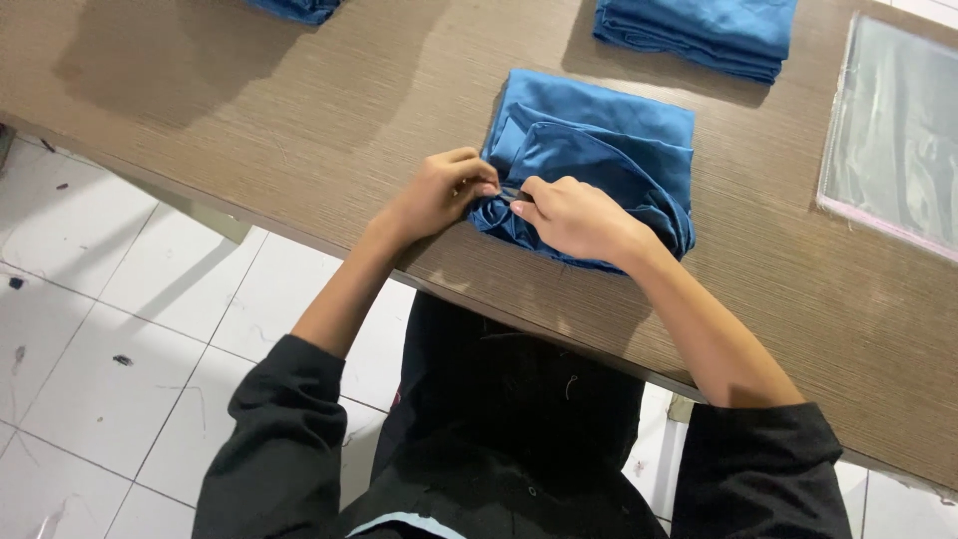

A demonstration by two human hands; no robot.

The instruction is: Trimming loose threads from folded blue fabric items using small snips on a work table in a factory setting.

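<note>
The left hand (439,193) is curled closed, fingertips pinching the near left corner of a folded blue garment (599,150). The right hand (574,217) rests on the garment's near edge, fingers bent and closed on a bunched fold of the same fabric, just beside the left hand; the two thumbs almost meet at the pinched spot. Both forearms are bare, emerging from black sleeves (284,439) pushed up past the elbows.

The folded blue garment lies flat on a brown wood-grain table (299,130), near the table's front edge. Its far portion is smooth and squared; its near portion, under the hands, is gathered into rumpled folds.

Farther back on the table, well apart from the hands, a stack of folded blue cloth (699,35) sits behind and to the right of the garment. A second piece of blue cloth (297,9) is partly visible at the top edge, to the left. A clear plastic bag (893,130) lies flat at the right side of the table.

Below the table edge, a white tiled floor (110,319) is visible, with small dark specks on it.
</note>
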